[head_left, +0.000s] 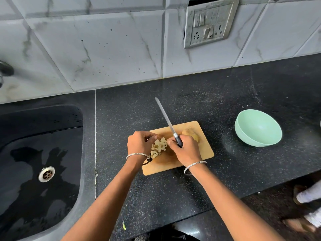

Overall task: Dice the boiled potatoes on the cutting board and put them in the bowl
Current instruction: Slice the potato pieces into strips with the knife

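A wooden cutting board (205,150) lies on the black counter. A pile of diced potato (159,146) sits on its left half, between my two hands. My left hand (139,145) curls around the pile's left side, fingers touching the pieces. My right hand (185,150) grips the dark handle of a knife (166,119), whose blade points up and away over the board's far edge; its fingertips also touch the dice. A whole boiled potato (190,133) rests at the board's far right, just behind my right hand. An empty mint-green bowl (258,127) stands to the right.
A black sink (40,171) with standing water and a metal drain lies at the left. A tiled wall with a switch plate (209,23) rises behind the counter. The counter's front edge runs at the lower right, with feet on the floor beyond it.
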{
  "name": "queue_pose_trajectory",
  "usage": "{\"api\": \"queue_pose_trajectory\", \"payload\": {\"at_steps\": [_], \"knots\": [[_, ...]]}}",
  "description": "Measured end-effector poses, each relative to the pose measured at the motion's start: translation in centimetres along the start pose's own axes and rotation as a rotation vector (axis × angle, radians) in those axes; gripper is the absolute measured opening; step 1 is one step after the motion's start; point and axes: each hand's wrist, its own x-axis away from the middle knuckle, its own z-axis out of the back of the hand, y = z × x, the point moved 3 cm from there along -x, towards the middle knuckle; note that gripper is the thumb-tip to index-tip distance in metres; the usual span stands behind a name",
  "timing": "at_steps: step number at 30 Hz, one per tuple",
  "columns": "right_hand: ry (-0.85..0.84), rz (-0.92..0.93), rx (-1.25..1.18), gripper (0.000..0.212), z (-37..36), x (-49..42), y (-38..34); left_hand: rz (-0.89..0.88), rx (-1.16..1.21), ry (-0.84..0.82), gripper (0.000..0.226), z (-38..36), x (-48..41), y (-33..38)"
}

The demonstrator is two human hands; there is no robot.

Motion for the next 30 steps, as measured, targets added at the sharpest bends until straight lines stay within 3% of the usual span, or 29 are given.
{"api": "queue_pose_trajectory", "payload": {"at_steps": [5, 10, 14, 20, 30], "knots": [[0.028, -0.046, -0.074, 0.008, 1.6, 0.4, 0.6, 0.022, -0.146, 0.051, 0.011, 0.0, 0.1, 0.5], [-0.044, -0.079, -0.013, 0.033, 1.4, 0.5, 1.1, 0.028, -0.104, 0.067, 0.01, -0.3, 0.0, 1.3], [0.084, -0.141, -0.056, 0.033, 2.8, 0.7, 1.3, -0.093, -0.147, -0.004, 0.02, -1.3, 0.3, 1.8], [0.12, -0.236, -0.093, 0.032, 4.2, 1.8, 3.7, -0.384, -0.383, -0.238, 0.014, -5.2, 1.3, 1.9], [0.128, -0.153, 0.017, 0.032, 4.7, 3.7, 4.7, -0.345, -0.58, -0.106, 0.02, -5.9, 2.0, 3.0]]}}
